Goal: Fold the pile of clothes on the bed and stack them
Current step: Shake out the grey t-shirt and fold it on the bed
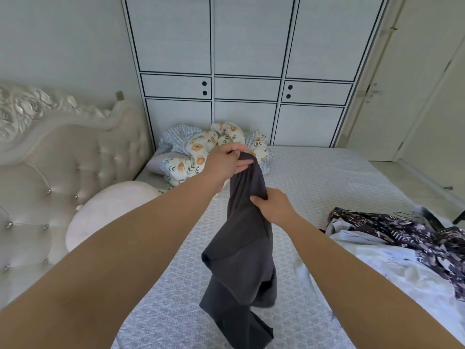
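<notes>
A dark grey garment (241, 260) hangs in the air over the middle of the bed (327, 177), bunched and creased. My left hand (225, 161) pinches its top end, held up and away from me. My right hand (273, 205) grips the cloth a little lower on its right side. The garment's lower part dangles down to the bottom of the view. A pile of clothes (402, 248) lies on the bed at the right, with a dark flowered piece on top of pale ones.
A crumpled flowered blanket (214, 149) lies at the far end of the bed. A round pink pillow (108, 210) leans on the tufted headboard (63, 159) at the left. White wardrobe doors (246, 71) stand behind the bed, a door (402, 96) at the right.
</notes>
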